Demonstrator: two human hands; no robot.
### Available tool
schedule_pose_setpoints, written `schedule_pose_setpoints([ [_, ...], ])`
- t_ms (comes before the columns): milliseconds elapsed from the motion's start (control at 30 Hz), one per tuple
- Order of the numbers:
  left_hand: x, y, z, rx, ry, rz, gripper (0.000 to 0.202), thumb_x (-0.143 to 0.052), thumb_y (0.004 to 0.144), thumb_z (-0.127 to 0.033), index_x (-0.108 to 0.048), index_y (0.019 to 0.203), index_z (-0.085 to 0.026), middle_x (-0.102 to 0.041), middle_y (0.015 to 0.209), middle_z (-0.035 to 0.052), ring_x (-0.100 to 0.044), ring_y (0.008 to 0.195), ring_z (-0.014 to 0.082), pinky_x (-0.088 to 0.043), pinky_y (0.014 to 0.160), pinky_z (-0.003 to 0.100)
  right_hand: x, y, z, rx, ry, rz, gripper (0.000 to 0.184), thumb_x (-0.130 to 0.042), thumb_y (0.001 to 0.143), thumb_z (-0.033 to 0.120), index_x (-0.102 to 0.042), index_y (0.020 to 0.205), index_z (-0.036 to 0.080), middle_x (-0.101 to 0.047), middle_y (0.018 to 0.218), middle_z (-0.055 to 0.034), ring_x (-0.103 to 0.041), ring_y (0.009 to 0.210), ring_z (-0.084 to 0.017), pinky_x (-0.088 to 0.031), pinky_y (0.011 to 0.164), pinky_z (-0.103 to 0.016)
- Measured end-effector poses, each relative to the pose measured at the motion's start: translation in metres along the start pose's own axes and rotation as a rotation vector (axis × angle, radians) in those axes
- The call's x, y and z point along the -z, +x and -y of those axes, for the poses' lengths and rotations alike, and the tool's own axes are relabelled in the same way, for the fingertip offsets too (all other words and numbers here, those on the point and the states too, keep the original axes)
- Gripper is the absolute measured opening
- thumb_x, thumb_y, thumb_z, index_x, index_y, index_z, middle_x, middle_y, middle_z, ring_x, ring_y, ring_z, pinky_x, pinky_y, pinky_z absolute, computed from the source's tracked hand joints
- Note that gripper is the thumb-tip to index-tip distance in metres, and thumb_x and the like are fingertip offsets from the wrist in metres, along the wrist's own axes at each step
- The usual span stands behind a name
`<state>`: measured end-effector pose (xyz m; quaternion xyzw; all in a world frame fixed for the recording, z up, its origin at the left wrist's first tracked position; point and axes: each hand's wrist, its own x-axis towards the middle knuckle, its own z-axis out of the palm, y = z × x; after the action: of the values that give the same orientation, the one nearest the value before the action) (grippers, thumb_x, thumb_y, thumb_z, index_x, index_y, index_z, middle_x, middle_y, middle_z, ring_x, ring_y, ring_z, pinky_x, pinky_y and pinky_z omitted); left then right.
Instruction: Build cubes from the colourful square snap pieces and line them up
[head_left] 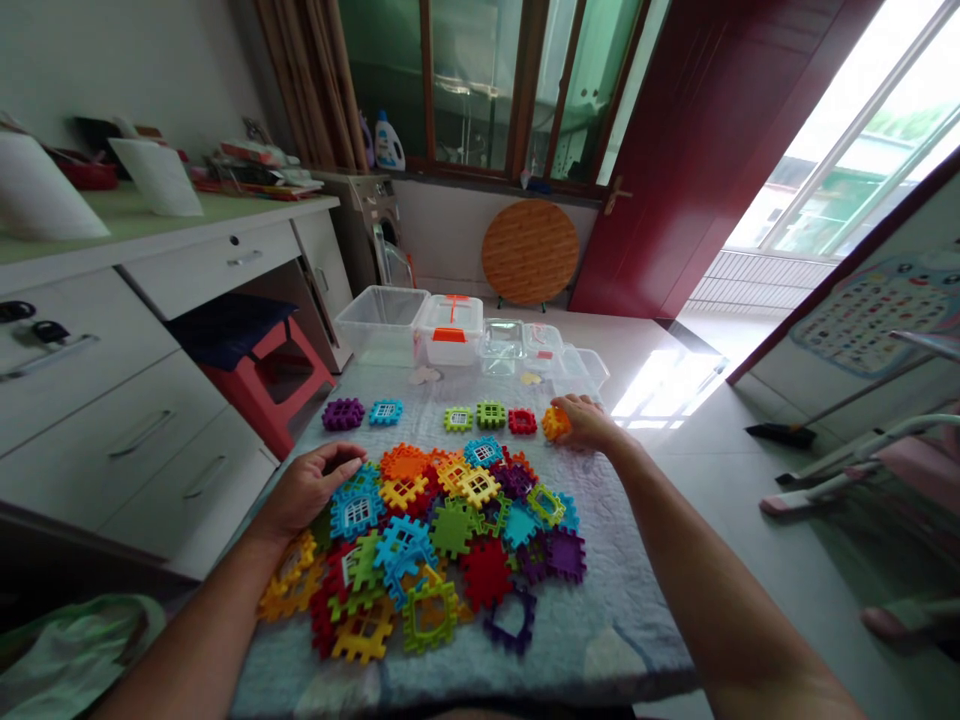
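At the far right of the row of blocks, my right hand (589,422) has its fingers closed on an orange interlocking block (556,424). My left hand (313,482) rests at the left edge of a heap of toothed plastic building pieces, thumb and fingers slightly apart, nothing visible between them. Its fingertips are beside a blue window piece (358,512). In the heap lie a red square piece (487,573), a green one (454,528) and a purple one (565,553). Along the row stand a purple block (343,414), a blue block (386,412), two green blocks (490,414) and a red block (522,421).
Across the far end of the cloth-covered table (600,640) stand a clear open bin (384,330), a lidded box with orange latches (452,333) and smaller clear containers (502,342). A red stool (262,370) and white drawers (150,430) are on the left.
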<state>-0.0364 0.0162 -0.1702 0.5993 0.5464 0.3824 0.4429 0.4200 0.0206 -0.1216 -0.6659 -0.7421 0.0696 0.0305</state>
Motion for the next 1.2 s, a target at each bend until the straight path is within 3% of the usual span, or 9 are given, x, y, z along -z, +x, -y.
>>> schedule_pose_setpoints([
  [133, 0.000, -0.001, -0.003, -0.013, -0.001, 0.003, 0.048, -0.076, 0.062, -0.060, -0.071, 0.088, -0.020, -0.074, 0.085, 0.0043, -0.069, 0.076, 0.0233, -0.057, 0.067, 0.028, -0.002, 0.000, 0.003, 0.000, -0.021, -0.004, 0.050, -0.075, 0.066, 0.031, -0.065, 0.115, 0.024, -0.064, 0.113, -0.0100, -0.053, 0.109, -0.033, -0.039, 0.095, -0.046],
  [300, -0.001, 0.000, -0.002, -0.006, -0.010, -0.003, 0.048, -0.077, 0.062, -0.059, -0.071, 0.089, -0.019, -0.074, 0.085, 0.0044, -0.069, 0.076, 0.0230, -0.057, 0.065, 0.027, 0.002, -0.004, -0.002, -0.038, 0.059, -0.070, 0.077, -0.077, 0.064, 0.030, -0.051, 0.136, 0.022, -0.056, 0.132, -0.0127, -0.048, 0.121, -0.036, -0.038, 0.101, -0.049],
  [433, -0.001, 0.000, -0.001, -0.007, -0.026, 0.017, 0.048, -0.077, 0.062, -0.059, -0.071, 0.090, -0.019, -0.074, 0.086, 0.0049, -0.069, 0.077, 0.0231, -0.057, 0.067, 0.027, 0.015, -0.025, -0.013, -0.043, 0.325, -0.368, 0.069, -0.069, 0.072, 0.033, -0.048, 0.136, 0.020, -0.054, 0.133, -0.0144, -0.052, 0.119, -0.031, -0.044, 0.097, -0.046],
  [500, -0.001, 0.000, -0.002, 0.000, -0.023, 0.024, 0.050, -0.077, 0.062, -0.060, -0.070, 0.090, -0.019, -0.073, 0.086, 0.0052, -0.069, 0.077, 0.0238, -0.057, 0.066, 0.028, 0.019, -0.042, -0.014, -0.118, 0.478, -0.534, 0.056, -0.064, 0.075, 0.036, -0.053, 0.128, 0.019, -0.062, 0.120, -0.0137, -0.060, 0.101, -0.027, -0.050, 0.084, -0.042],
  [567, 0.000, -0.001, -0.002, 0.002, -0.017, 0.027, 0.051, -0.077, 0.062, -0.061, -0.070, 0.090, -0.019, -0.073, 0.085, 0.0053, -0.069, 0.078, 0.0242, -0.058, 0.066, 0.029, 0.018, -0.059, -0.009, -0.212, 0.586, -0.593, 0.042, -0.059, 0.078, 0.037, -0.059, 0.115, 0.018, -0.068, 0.099, -0.0096, -0.062, 0.080, -0.021, -0.052, 0.071, -0.037],
  [667, 0.000, -0.001, -0.002, -0.008, -0.013, 0.022, 0.050, -0.077, 0.061, -0.061, -0.071, 0.089, -0.019, -0.073, 0.084, 0.0041, -0.069, 0.076, 0.0229, -0.057, 0.065, 0.027, 0.008, -0.080, 0.010, -0.259, 0.685, -0.512, 0.025, -0.058, 0.078, 0.037, -0.063, 0.094, 0.020, -0.067, 0.077, -0.0032, -0.059, 0.063, -0.016, -0.050, 0.062, -0.031],
  [867, -0.001, 0.000, 0.000, -0.018, -0.038, 0.006, 0.043, -0.078, 0.065, -0.053, -0.070, 0.089, -0.019, -0.073, 0.083, 0.0022, -0.067, 0.071, 0.0182, -0.053, 0.063, 0.023, -0.022, -0.089, 0.053, -0.163, 0.594, -0.394, 0.013, -0.053, 0.079, 0.031, -0.062, 0.079, 0.022, -0.062, 0.065, 0.0002, -0.055, 0.058, -0.015, -0.043, 0.058, -0.028],
  [1033, 0.000, 0.000, 0.000, -0.040, -0.028, 0.009, 0.040, -0.076, 0.068, -0.050, -0.070, 0.090, -0.017, -0.072, 0.083, 0.0031, -0.065, 0.072, 0.0173, -0.051, 0.064, 0.024, -0.048, -0.081, 0.059, -0.114, 0.514, -0.340, 0.015, -0.050, 0.080, 0.030, -0.062, 0.081, 0.022, -0.063, 0.068, -0.0008, -0.056, 0.061, -0.016, -0.041, 0.060, -0.028],
  [1200, 0.000, -0.001, 0.000, -0.038, -0.047, 0.016, 0.039, -0.075, 0.069, -0.048, -0.070, 0.091, -0.016, -0.071, 0.083, 0.0032, -0.063, 0.071, 0.0167, -0.049, 0.064, 0.025, -0.049, -0.083, 0.057, -0.093, 0.580, -0.241, 0.019, -0.054, 0.081, 0.036, -0.063, 0.082, 0.020, -0.060, 0.068, 0.0000, -0.053, 0.061, -0.015, -0.040, 0.060, -0.027],
])
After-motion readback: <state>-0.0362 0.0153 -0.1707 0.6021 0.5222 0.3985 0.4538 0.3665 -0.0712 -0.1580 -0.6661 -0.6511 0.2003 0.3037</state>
